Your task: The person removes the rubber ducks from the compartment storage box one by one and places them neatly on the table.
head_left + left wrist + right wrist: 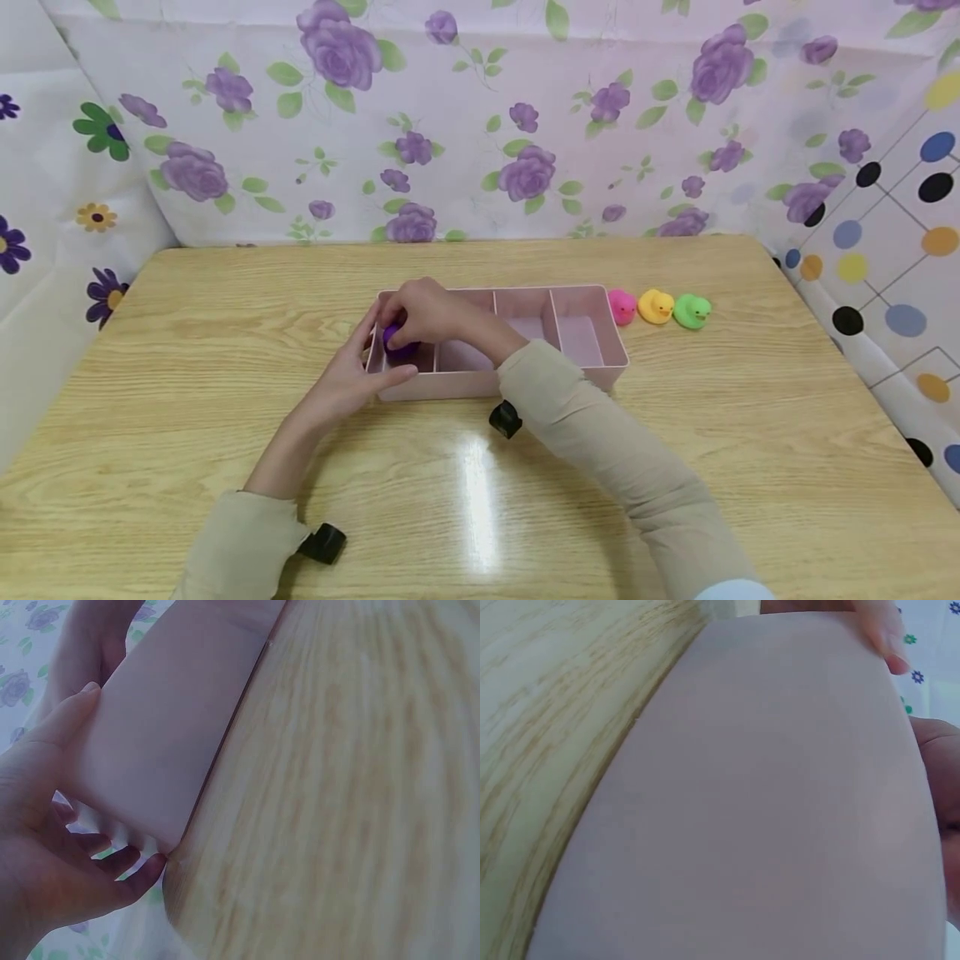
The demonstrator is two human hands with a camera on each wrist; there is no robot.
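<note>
A long pink divided box (442,386) stands on the table. My left hand (341,387) grips its left end, fingers along the end wall and thumb at the front rim; the left wrist view shows this hand (45,840) from close by. My right hand (427,312) reaches into the leftmost compartment and pinches a rounded purple toy (399,343), whose shape is partly covered by the fingers. In the right wrist view, the box's front wall (757,787) hides the toy, and part of the right hand (941,780) shows beyond the rim.
To the right of the box sit a pink rubber duck (622,307), a yellow one (656,307) and a green one (692,311), in a row. The wooden table (405,492) meets a flowered cloth (450,108) at the back. Dividers split the box crosswise.
</note>
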